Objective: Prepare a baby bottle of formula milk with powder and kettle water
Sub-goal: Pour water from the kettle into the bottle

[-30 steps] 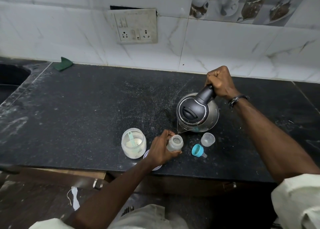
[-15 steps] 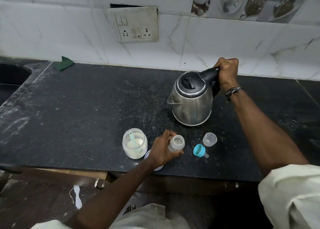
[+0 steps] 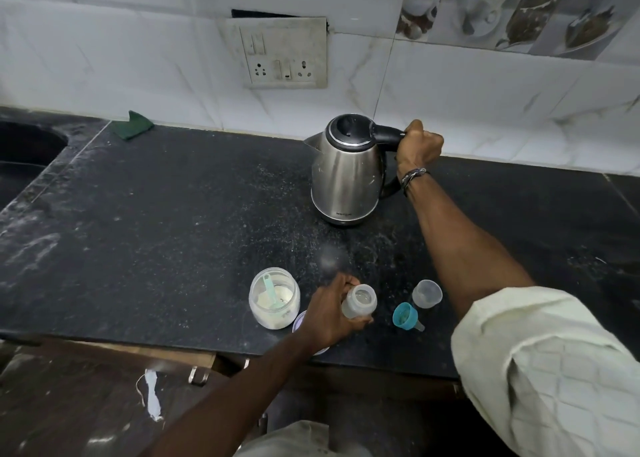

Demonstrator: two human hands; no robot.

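Observation:
A steel kettle (image 3: 346, 176) with a black lid stands upright on the dark counter (image 3: 173, 214), near the back wall. My right hand (image 3: 419, 145) grips its black handle. Near the front edge my left hand (image 3: 329, 313) holds the open clear baby bottle (image 3: 360, 300), which has water in it. Left of that bottle stands an open powder jar (image 3: 273, 299) holding white formula and a pale green scoop. To the bottle's right lie the teal ring with its teat (image 3: 406, 316) and a clear cap (image 3: 427, 294).
A lilac lid (image 3: 299, 321) lies partly under my left wrist at the counter's edge. A green cloth (image 3: 135, 124) lies at the back left, beside a sink (image 3: 24, 151). A socket plate (image 3: 282, 53) is on the tiled wall. Powder dusts the counter.
My right hand has swung the kettle from tilted over the bottle back upright and away toward the wall, where it now stands on the counter. My left hand stays on the bottle.

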